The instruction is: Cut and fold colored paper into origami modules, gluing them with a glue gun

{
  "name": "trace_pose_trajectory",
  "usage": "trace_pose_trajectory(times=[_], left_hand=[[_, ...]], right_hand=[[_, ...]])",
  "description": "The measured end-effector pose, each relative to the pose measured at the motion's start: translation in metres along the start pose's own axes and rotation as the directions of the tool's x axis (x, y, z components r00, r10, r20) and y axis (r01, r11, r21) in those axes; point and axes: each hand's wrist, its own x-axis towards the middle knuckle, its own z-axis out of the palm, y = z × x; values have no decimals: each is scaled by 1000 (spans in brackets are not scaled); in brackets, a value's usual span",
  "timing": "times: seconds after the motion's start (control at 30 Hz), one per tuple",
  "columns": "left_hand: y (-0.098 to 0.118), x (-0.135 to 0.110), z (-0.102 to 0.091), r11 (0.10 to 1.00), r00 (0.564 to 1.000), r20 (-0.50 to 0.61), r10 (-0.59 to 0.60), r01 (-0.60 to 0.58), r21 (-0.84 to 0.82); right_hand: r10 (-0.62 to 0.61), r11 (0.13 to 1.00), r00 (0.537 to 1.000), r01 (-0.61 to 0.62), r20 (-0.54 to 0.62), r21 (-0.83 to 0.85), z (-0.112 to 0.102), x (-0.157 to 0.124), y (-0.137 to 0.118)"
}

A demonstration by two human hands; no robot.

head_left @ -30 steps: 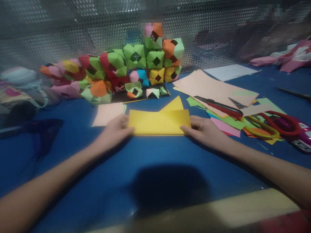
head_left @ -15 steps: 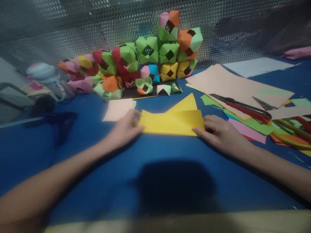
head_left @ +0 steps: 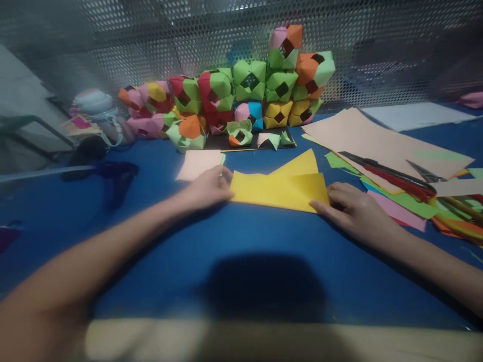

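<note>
A folded sheet of yellow paper (head_left: 271, 191) lies across the middle, its long folded edge towards me and a pointed flap standing out behind. My left hand (head_left: 213, 188) pinches its left end, fingers curled behind and thumb near the front edge. At the right end my right hand (head_left: 349, 208) grips the corner, thumb in front and fingers bent behind. A small stack of pale pink paper squares (head_left: 199, 165) sits just beyond my left hand, with light green edges showing beneath.
Several folded paper cubes (head_left: 249, 80) are stacked along the perforated panel (head_left: 169, 45). To the right lie large pink sheets (head_left: 381, 136), a red and black cutter (head_left: 396, 176), coloured scraps (head_left: 400, 201) and yellow-handled scissors (head_left: 458, 226). A dark blue glue gun (head_left: 116, 178) rests on the left.
The view has swung slightly left, so everything appears shifted right. Both hands keep hold of the yellow paper, now tilted a little with its right end nearer me.
</note>
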Motion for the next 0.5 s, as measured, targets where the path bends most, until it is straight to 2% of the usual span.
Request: trace_pose_trajectory(times=[0.2, 0.5], left_hand=[[2, -2, 2, 997, 999, -25, 32, -30, 69], [6, -7, 4, 960, 991, -45, 125, -110, 258]], right_hand=[[5, 1000, 1000, -5, 14, -6, -1, 0, 0], [11, 997, 1000, -10, 7, -74, 0, -1, -1]])
